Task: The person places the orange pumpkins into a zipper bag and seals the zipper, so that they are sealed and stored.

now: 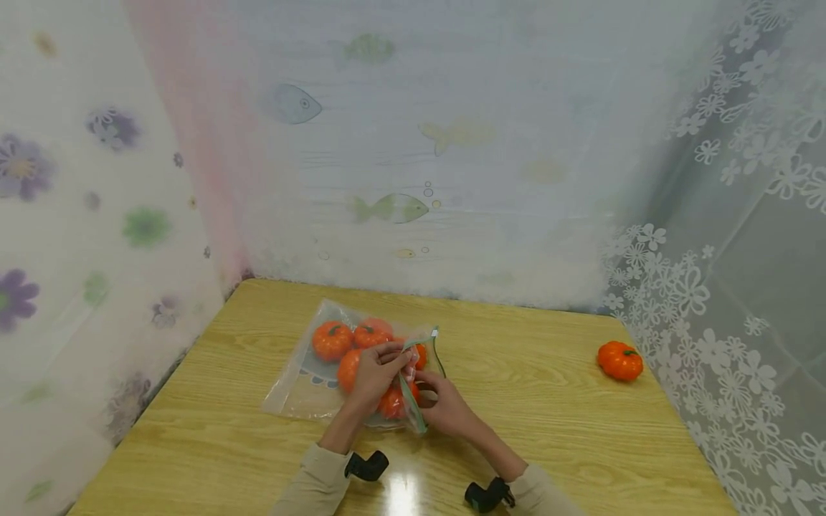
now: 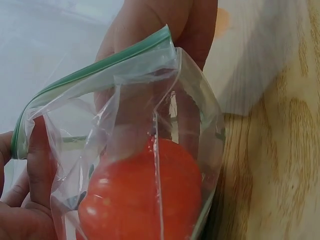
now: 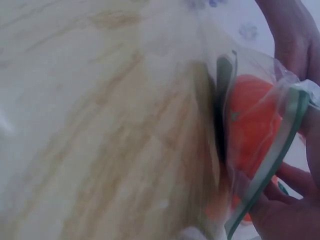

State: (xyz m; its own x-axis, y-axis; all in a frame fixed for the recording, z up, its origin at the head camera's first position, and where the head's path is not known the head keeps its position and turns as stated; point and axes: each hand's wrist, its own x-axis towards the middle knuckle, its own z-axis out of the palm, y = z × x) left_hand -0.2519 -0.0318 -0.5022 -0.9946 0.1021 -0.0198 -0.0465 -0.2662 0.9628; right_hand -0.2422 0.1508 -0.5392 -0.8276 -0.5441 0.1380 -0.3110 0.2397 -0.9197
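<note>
A clear zip bag (image 1: 297, 390) with a green zip strip lies on the table, its mouth towards the right. Inside are several small orange toy pumpkins (image 1: 333, 341) with green stems. My left hand (image 1: 377, 373) pinches the rim of the bag from above, the green strip (image 2: 95, 70) running by its fingers. My right hand (image 1: 445, 408) is at the mouth from the right, its fingers reaching inside behind the plastic. In the left wrist view, these fingers extend down to one pumpkin (image 2: 145, 195); the plastic partly blurs their contact.
Another orange pumpkin (image 1: 620, 360) sits alone near the right edge of the wooden table (image 1: 516, 344). Patterned curtains (image 1: 419, 143) hang behind the table and along both sides. Each wrist carries a black camera (image 1: 366, 466).
</note>
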